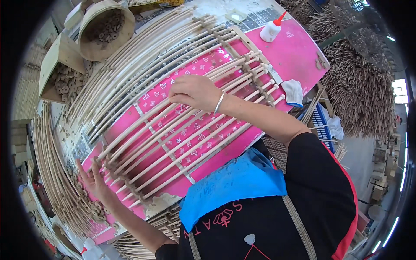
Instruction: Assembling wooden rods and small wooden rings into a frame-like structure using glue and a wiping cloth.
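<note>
A person is working over a pink board, holding a rack of pale rods lying across it. The left hand is spreading open against the rod ends at the board's near-left end; the right hand is pinching a rod mid-board. Steadying both ends evenly would probably be keeping the rods parallel. A glue bottle is standing at the board's far end.

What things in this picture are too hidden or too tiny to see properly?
All in the head view:
- Fingertips of the right hand: curled under, so whether they pinch a rod of the rod frame is unclear.
- Table near edge: covered by the person's torso.
- Small wooden rings in the round basket: too small to count.
- Second glue bottle: cut off by the dark rim.
</note>
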A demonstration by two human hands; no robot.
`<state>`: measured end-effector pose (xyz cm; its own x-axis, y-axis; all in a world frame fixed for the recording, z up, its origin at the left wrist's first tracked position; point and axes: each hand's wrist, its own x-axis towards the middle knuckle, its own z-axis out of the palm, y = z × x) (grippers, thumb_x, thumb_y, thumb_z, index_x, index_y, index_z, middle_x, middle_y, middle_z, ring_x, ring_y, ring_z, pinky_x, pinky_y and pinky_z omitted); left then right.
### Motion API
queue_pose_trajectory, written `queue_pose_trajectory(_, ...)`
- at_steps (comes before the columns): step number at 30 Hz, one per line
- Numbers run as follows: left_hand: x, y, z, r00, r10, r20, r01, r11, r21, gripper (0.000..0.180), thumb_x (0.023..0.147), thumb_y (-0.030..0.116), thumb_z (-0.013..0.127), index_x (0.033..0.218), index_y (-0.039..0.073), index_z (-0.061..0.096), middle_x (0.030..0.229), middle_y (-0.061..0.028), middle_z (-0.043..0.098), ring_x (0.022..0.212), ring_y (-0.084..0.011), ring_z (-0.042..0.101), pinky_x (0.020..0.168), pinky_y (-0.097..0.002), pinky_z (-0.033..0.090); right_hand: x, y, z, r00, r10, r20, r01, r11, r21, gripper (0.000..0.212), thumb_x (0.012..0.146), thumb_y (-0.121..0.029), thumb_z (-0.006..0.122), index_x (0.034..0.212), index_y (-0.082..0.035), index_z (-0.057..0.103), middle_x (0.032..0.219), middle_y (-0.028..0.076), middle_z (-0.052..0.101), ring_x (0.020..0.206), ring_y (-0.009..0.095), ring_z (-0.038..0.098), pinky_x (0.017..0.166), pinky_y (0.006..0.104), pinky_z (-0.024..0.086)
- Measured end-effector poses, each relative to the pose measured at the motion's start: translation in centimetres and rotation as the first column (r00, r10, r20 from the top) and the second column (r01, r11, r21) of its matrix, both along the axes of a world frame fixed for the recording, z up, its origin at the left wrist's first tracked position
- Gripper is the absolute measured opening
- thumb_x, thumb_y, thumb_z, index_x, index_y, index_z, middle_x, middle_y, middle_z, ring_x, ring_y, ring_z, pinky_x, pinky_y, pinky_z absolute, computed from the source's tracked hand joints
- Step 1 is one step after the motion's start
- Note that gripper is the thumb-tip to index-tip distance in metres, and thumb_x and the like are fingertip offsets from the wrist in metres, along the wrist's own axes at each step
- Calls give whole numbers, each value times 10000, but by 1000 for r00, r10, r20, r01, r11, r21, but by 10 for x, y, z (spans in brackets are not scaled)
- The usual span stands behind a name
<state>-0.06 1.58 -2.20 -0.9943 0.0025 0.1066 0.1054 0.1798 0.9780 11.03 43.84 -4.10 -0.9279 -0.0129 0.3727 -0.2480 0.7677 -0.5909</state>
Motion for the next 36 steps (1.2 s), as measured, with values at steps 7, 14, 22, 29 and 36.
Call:
queue_pose_trajectory(7,4,3,4,999,-37,5,38,998,-57,635,1044,200,684,1612,113,415,1033,-6,741,915,-50,685,708,-209,431,4,4,-7,1000,-9,-9,8,999,-46,183,942,-294,715,935,-113,737,910,55,696,915,276,683,798,436,551)
queue_pose_trajectory(14,1,-10,1,999,-32,9,33,996,-78,624,1050,193,671,1612,107,412,1054,-4,758,936,-46,691,692,-198,399,1,-1,-11,999,20,-47,-22,999,-44,174,962,-269,704,959,-96,721,911,57,682,902,258,668,786,402,540)
queue_pose_trajectory(22,3,-15,5,996,-57,-68,42,978,-203,486,1055,98,636,1522,29,522,984,4,716,863,-63,619,696,-216,443,2,4,-9,998,56,-26,-56,998,-14,191,965,-256,698,991,-70,735,921,94,683,891,288,661,782,410,534)
queue_pose_trajectory(29,18,-1,25,909,-42,-415,-248,746,-619,349,950,153,770,1294,103,738,903,-22,590,856,-159,557,735,-314,446,5,1,-3,997,52,54,-48,996,-68,125,955,-152,715,989,-31,714,845,90,616,802,237,612,734,362,492)
queue_pose_trajectory(36,16,-3,25,911,-242,-335,-79,692,-718,383,961,208,745,1344,189,727,1193,-75,623,1135,-241,600,984,-367,445,4,-1,-9,998,54,33,-53,998,-31,113,958,-129,708,1004,-27,724,840,89,615,782,228,600,715,355,486)
